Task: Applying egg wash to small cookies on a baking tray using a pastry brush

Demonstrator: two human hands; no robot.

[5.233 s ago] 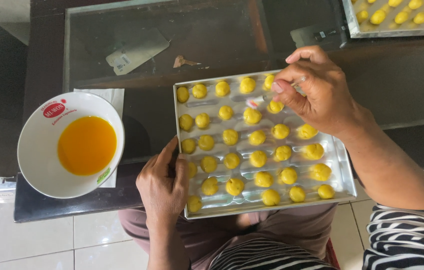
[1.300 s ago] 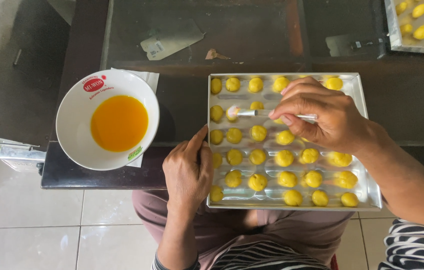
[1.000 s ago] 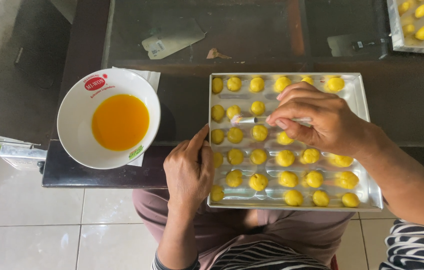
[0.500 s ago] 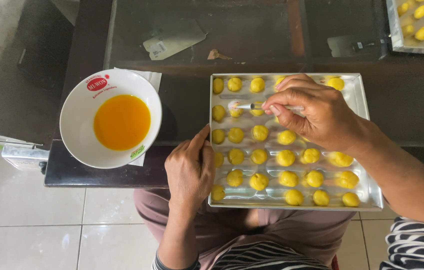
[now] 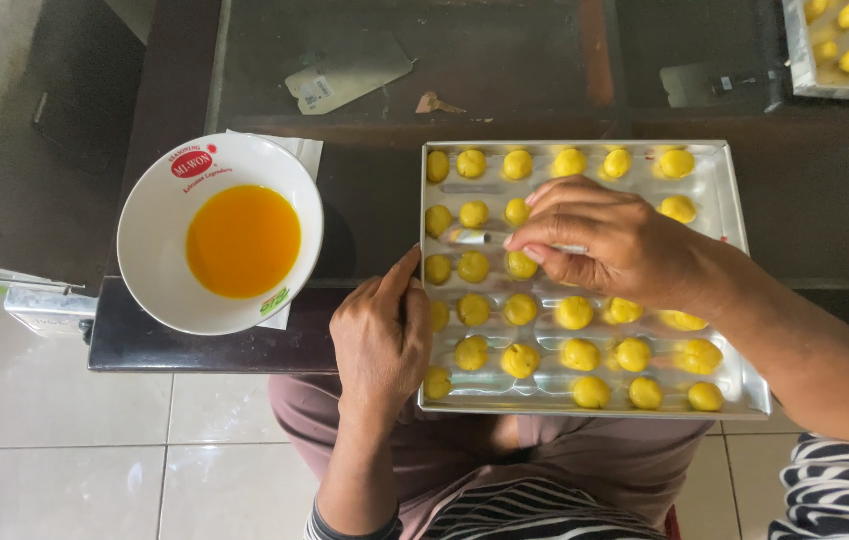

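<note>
Here | my right hand (image 5: 616, 245) pinches a small brush (image 5: 474, 237), bristles over the left dough balls (image 5: 472, 213) | left hand (image 5: 381, 340) grips the baking tray (image 5: 729, 215) steady at its near-left edge | bowl of egg wash (image 5: 242, 240) left on worktop (image 5: 364, 190), within reach

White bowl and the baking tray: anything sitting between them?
Head view: nothing stands there. Between the white bowl and the baking tray only bare dark tabletop shows; the left hand rests on the tray's left edge.
</note>
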